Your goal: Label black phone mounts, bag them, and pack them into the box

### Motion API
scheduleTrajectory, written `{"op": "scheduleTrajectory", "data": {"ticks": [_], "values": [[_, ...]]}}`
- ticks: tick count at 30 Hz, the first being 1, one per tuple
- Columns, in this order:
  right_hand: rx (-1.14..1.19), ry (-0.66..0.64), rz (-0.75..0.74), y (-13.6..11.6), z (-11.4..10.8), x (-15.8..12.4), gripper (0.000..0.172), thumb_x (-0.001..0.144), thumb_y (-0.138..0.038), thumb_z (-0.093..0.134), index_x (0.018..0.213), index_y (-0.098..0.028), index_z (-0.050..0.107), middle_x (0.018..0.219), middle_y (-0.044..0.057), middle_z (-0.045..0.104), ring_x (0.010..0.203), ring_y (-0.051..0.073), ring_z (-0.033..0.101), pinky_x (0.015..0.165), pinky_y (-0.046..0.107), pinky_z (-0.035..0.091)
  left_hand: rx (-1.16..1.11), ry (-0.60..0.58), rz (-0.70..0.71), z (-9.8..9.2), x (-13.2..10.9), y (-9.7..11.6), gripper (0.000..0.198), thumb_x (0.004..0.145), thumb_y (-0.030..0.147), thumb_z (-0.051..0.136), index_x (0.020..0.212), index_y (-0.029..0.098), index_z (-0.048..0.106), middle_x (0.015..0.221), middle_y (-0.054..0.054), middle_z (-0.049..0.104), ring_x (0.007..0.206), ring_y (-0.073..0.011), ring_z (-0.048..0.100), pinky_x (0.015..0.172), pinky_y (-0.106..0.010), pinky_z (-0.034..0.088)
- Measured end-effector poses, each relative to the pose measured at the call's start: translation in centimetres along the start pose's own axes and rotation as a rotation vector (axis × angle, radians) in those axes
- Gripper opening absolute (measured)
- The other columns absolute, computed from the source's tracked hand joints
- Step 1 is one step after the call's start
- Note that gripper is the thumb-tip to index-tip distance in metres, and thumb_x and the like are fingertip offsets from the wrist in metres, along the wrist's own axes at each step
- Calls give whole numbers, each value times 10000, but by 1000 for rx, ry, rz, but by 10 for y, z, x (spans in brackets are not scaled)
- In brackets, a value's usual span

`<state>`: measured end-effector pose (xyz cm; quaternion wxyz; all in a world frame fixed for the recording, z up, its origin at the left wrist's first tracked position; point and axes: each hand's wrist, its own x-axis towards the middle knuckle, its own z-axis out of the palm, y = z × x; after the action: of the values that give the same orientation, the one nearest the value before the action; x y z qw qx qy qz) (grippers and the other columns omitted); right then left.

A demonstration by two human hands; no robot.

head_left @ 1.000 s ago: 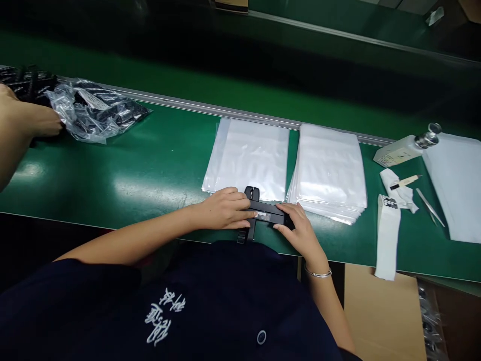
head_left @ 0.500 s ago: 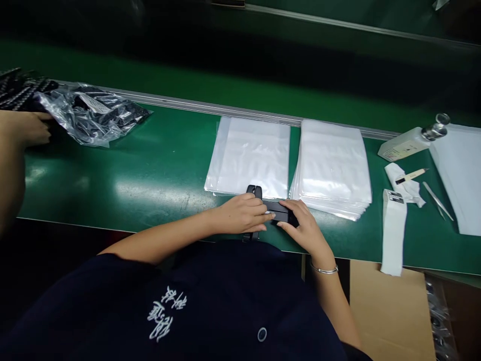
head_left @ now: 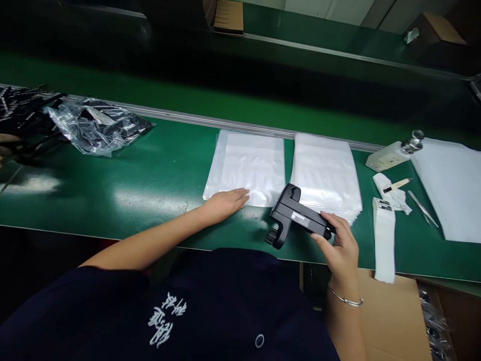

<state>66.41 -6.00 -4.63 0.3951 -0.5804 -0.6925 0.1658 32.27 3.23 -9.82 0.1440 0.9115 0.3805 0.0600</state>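
My right hand (head_left: 340, 240) grips the end of a black T-shaped plastic device (head_left: 296, 213) that carries a small white label. The device is held tilted above the bench edge, its wide clamp-like head pointing left. With fingers stretched out, my left hand (head_left: 227, 201) lies flat at the lower edge of the left stack of clear plastic bags (head_left: 255, 160). Just beyond the device, a thicker stack of plastic bags (head_left: 325, 168) lies to the right.
On the right are a bottle with a metal cap (head_left: 393, 154), a small knife-like tool (head_left: 397, 185) on crumpled tissue, tweezers (head_left: 423, 208) and a label strip (head_left: 384, 245). At left, a bagged bundle of black parts (head_left: 101, 128) lies near another person's hand (head_left: 5, 145).
The black device has moved right and up in my right hand, turning its labelled side to view. My left hand has let go of it and shifted left onto the bags.
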Motion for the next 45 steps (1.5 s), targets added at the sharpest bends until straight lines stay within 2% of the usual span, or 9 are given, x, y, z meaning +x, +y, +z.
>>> {"op": "scheduleTrajectory", "data": {"ticks": [6, 9, 16, 21, 26, 33, 36, 41, 45], "values": [[-57, 98, -137, -17, 6, 12, 434, 880, -355, 701, 1296, -295, 590, 1131, 74, 657, 1062, 291, 597, 961, 530, 497, 110, 45, -53, -2, -3, 11, 348, 969, 169, 320, 1038, 175, 661, 998, -111, 703, 933, -222, 652, 719, -312, 519], [-55, 106, -159, -23, 8, 16, 448, 887, -350, 693, 1314, -294, 571, 1130, 78, 654, 1063, 296, 596, 957, 542, 501, 44, 81, -155, -11, -1, 12, 284, 974, 247, 366, 931, 188, 641, 899, -88, 667, 874, -217, 621, 713, -307, 487], [-9, 97, -178, -27, 10, 17, 470, 896, -340, 685, 1341, -300, 540, 1156, 81, 640, 1074, 296, 588, 958, 547, 506, -421, -174, -294, -46, 2, 15, 231, 869, 300, 476, 1030, 206, 613, 1068, -64, 659, 934, -220, 626, 797, -329, 486], [-2, 68, -242, -37, 19, 22, 484, 910, -324, 669, 1363, -280, 506, 1145, 92, 634, 1071, 293, 587, 955, 543, 507, -837, 52, -355, -67, 12, 46, 722, 870, 514, 501, 1484, 219, 263, 1431, -164, 491, 1214, -283, 556, 956, -429, 480], [-107, 40, -399, -53, 34, 26, 502, 914, -243, 657, 1381, -231, 473, 1117, 108, 633, 1065, 293, 594, 996, 561, 464, -669, 74, -449, -73, 34, 85, 1150, 675, 496, 754, 1567, 262, 67, 1540, -168, 325, 1338, -402, 433, 1044, -544, 410], [-92, 18, -372, -54, 39, 24, 508, 932, -258, 621, 1402, -269, 429, 1103, 102, 636, 1045, 297, 610, 976, 593, 474, -799, 83, -390, -64, 38, 80, 1043, 781, 388, 652, 1574, 191, 5, 1576, -182, 257, 1421, -358, 329, 1118, -495, 353], [-87, -9, -379, -49, 42, 22, 481, 941, -250, 600, 1393, -269, 435, 1111, 104, 637, 1051, 297, 611, 987, 612, 461, -707, 109, -444, -59, 34, 78, 1158, 712, 421, 732, 1574, 218, -15, 1540, -202, 310, 1368, -401, 394, 1064, -529, 397], [11, -69, -249, -35, 49, 14, 455, 935, -311, 613, 1363, -269, 465, 1140, 101, 631, 1080, 301, 591, 980, 590, 476, -767, 13, -466, -58, 26, 73, 923, 855, 413, 560, 1574, 203, 20, 1459, -184, 446, 1242, -324, 540, 991, -460, 465], [66, -141, -175, -26, 59, 5, 445, 927, -350, 624, 1338, -258, 481, 1177, 108, 614, 1120, 303, 564, 951, 555, 504, -574, -10, -515, -51, 26, 76, 1097, 742, 462, 700, 1572, 229, 22, 1496, -182, 399, 1301, -384, 468, 990, -505, 450]]}}
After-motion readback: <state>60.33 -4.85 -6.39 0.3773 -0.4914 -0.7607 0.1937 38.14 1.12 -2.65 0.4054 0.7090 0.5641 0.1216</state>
